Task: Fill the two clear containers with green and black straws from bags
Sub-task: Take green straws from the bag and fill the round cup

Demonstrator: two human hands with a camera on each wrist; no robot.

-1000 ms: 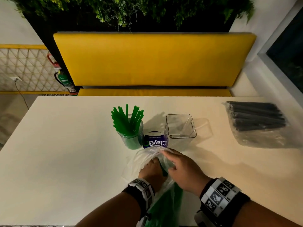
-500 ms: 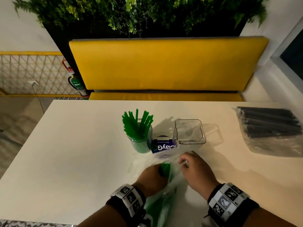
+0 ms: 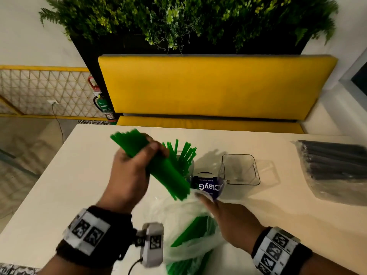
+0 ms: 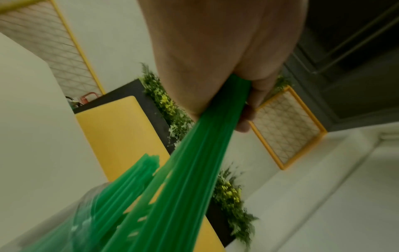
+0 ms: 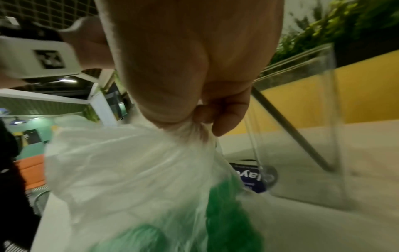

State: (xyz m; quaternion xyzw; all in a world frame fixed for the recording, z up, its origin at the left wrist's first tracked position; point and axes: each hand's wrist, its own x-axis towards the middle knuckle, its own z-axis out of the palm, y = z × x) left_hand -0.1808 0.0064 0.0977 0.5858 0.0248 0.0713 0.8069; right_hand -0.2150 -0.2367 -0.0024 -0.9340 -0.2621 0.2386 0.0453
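Observation:
My left hand (image 3: 137,163) grips a bundle of green straws (image 3: 158,167), lifted clear of the bag and tilted, its lower ends near the bag mouth; the left wrist view shows the same bundle (image 4: 194,162) running out of my fist. My right hand (image 3: 224,213) pinches the mouth of the clear plastic bag (image 3: 188,235), bunched between thumb and fingers (image 5: 224,117), with more green straws inside. Behind the bundle stands a round clear container (image 3: 189,165) holding green straws. A square clear container (image 3: 240,169) stands empty to its right. The bag of black straws (image 3: 335,167) lies at the far right.
A blue-labelled tub (image 3: 208,185) sits between the two containers, close to the bag mouth. The white table (image 3: 69,185) ends at a yellow bench (image 3: 208,86) with plants above it. A fire extinguisher (image 3: 103,108) stands on the floor at the left.
My left hand has pulled a bundle of green straws out of the bag and raised it up and left, towards the round container. My right hand still holds the bag mouth.

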